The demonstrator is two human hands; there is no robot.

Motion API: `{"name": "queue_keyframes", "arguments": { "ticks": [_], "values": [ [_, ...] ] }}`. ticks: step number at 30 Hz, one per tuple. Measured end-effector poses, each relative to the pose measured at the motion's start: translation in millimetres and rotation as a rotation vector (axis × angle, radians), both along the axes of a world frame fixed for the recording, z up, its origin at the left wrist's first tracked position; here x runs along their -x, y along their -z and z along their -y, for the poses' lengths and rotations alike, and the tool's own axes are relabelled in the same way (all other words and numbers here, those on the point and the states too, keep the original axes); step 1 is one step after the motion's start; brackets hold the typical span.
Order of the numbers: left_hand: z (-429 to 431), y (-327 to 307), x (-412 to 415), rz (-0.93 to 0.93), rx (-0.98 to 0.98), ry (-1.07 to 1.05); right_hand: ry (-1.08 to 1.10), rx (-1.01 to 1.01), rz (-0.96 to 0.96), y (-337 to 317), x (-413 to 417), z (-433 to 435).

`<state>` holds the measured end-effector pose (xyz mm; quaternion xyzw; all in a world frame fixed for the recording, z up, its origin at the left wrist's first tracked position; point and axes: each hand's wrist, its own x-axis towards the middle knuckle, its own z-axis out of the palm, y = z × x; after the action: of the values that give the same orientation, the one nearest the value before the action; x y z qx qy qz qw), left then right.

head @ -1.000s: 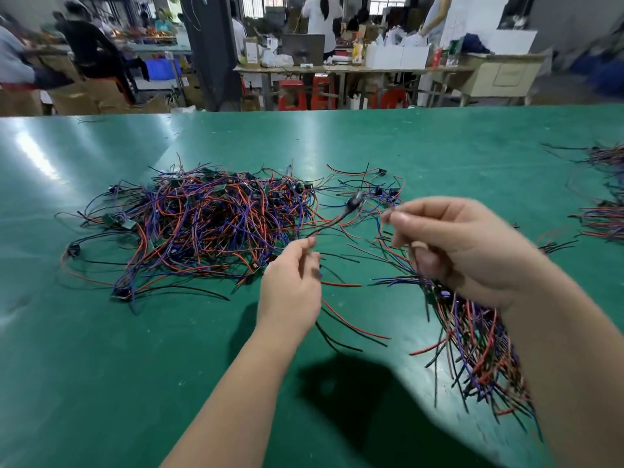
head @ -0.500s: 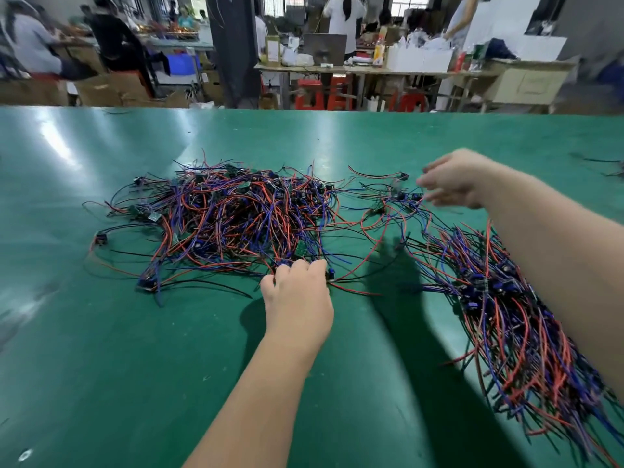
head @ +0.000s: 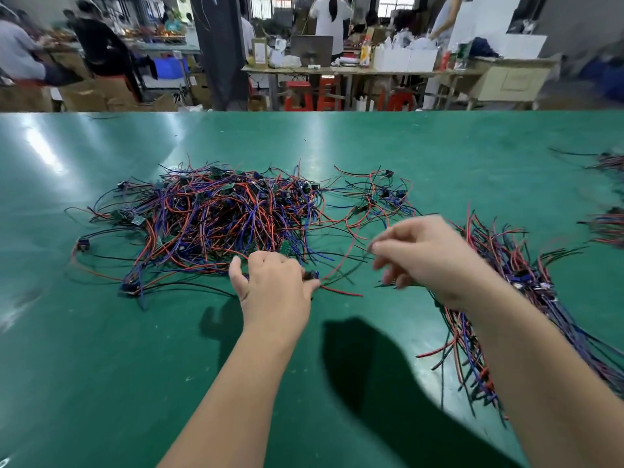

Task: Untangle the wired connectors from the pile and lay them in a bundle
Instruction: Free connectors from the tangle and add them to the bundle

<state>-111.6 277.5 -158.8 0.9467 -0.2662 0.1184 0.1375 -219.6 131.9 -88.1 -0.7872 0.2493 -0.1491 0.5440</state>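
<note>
On the green bench (head: 101, 366), the tangled pile (head: 219, 224) of red, blue and black wired connectors lies left of centre. At its near edge the left hand (head: 273, 288) rests knuckles up, thumb and forefinger pinching a small dark connector (head: 311, 275) whose red wire trails right. Just right of it the right hand (head: 429, 258) hovers, blurred, fingers loosely curled; whether it grips a wire I cannot tell. Beneath its forearm the laid-out bundle (head: 506, 261) runs toward the near right.
</note>
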Motion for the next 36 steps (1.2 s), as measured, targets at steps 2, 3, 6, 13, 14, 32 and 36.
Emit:
{"name": "queue_keyframes", "arguments": {
  "ticks": [2, 3, 6, 13, 14, 32, 36],
  "values": [
    [0.6, -5.4, 4.0, -0.006, 0.247, 0.074, -0.21, -0.147, -0.166, 9.9, 8.9, -12.3],
    [0.8, -8.9, 7.1, -0.06, 0.43, 0.133, -0.267, -0.2, -0.222, 15.9, 11.3, -16.3],
    [2.5, -16.5, 19.5, -0.295, 0.795, 0.301, -0.13, -0.267, -0.112, 31.0, 8.9, -20.6],
    [7.2, -24.9, 37.6, -0.759, 1.031, 0.489, 0.058, -0.586, 0.317, 27.5, 7.4, -15.3],
    [7.5, -26.1, 39.5, -0.836, 1.031, 0.504, 0.068, -0.594, 0.329, 26.8, 8.0, -14.5],
    [10.2, -29.9, 48.5, -1.344, 1.012, 0.371, 0.047, -0.416, 0.197, 31.8, 12.0, -6.1],
    [9.5, -28.2, 53.8, -1.442, 0.875, 0.435, 0.221, -0.459, 0.312, 23.6, 17.4, 8.8]
  ]
}}
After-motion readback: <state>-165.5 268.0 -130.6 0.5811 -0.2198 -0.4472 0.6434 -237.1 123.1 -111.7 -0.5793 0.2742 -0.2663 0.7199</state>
